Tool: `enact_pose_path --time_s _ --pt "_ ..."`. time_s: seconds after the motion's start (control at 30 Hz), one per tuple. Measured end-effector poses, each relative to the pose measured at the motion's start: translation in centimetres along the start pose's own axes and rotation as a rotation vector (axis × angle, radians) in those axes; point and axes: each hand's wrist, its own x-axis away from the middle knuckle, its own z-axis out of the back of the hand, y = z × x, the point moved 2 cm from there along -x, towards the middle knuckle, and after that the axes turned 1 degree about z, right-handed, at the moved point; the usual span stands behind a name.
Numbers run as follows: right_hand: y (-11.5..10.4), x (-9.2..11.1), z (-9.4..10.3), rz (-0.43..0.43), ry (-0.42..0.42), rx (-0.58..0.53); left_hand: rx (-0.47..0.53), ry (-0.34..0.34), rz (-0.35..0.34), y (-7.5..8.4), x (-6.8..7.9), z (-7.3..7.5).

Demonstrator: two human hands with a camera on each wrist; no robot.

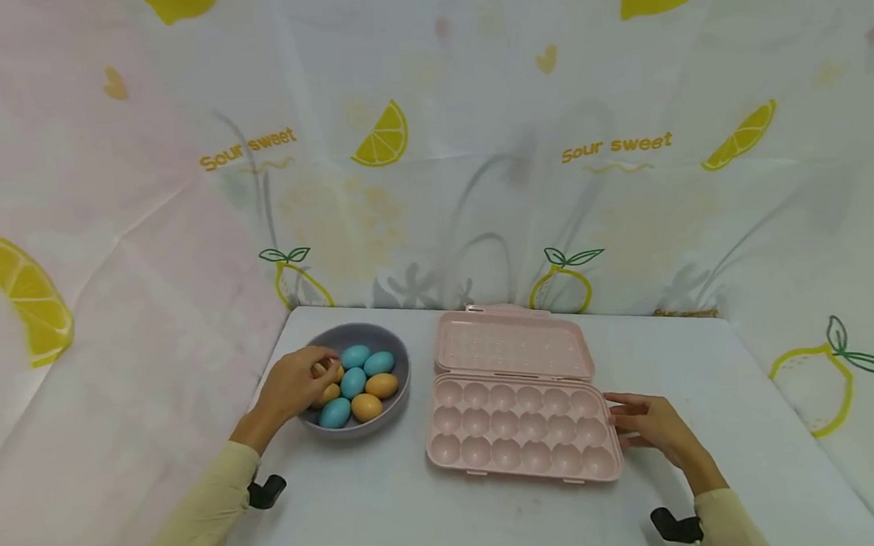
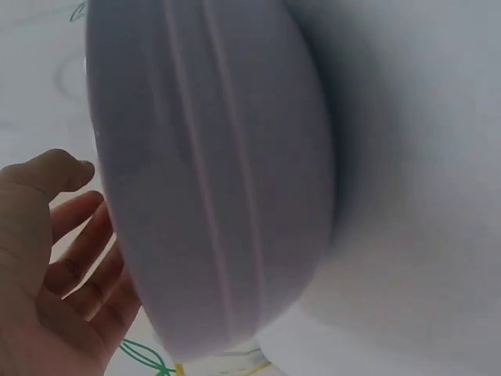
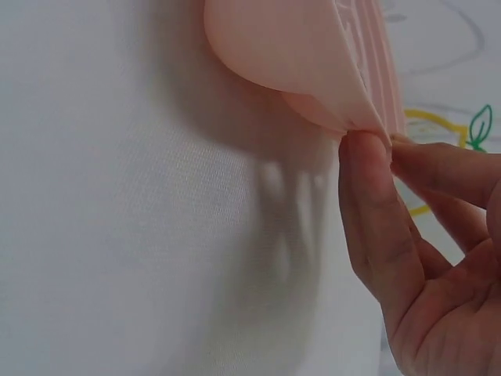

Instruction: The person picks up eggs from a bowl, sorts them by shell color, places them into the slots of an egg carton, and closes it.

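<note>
In the head view, a grey-purple bowl (image 1: pixel 404 375) holds several blue eggs (image 1: pixel 353 382) and yellow eggs (image 1: pixel 381 385). My left hand (image 1: pixel 297 382) reaches over its left rim, fingers loosely bent beside a partly hidden yellow egg (image 1: pixel 339 372). The left wrist view shows the bowl's outer wall (image 2: pixel 211 172) hiding the fingertips, with a gap between thumb and fingers. A pink egg box (image 1: pixel 524 468) lies with its lid (image 1: pixel 512 343) folded back, its cups bare. My right hand (image 1: pixel 653 427) pinches the right edge of the box between thumb and fingers, as the right wrist view shows.
Bowl and box stand apart on a white table (image 1: pixel 391 510), the bowl on the left. A white curtain (image 1: pixel 432 198) with lemon prints hangs behind the table and along both sides. A black wrist mount (image 1: pixel 266 490) sits at each sleeve.
</note>
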Motion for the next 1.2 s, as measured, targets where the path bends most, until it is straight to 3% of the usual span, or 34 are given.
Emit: enact_pose_path --time_s 0.13,0.2,0.4,0.53,0.77,1.2 --pt "-0.1 0.0 0.0 -0.009 0.021 0.029 -0.01 -0.156 0.092 0.6 -2.0 -0.1" --pt "-0.1 -0.1 0.0 -0.019 0.034 0.024 -0.045 -0.221 0.105 0.8 -3.0 -0.3" --pt "0.1 -0.1 0.0 -0.012 0.039 0.008 -0.107 -0.361 0.112 1.0 -5.4 -1.2" --pt "0.3 0.0 -0.1 -0.028 0.043 -0.001 -0.096 -0.444 0.171 0.7 -6.1 -1.8" --pt "0.1 -0.1 -0.1 -0.009 0.025 0.021 -0.145 -0.472 0.184 0.9 -6.9 -2.6" --pt "0.2 -0.2 0.0 -0.022 0.04 0.02 -0.057 -0.517 0.219 1.2 -7.6 -2.8"
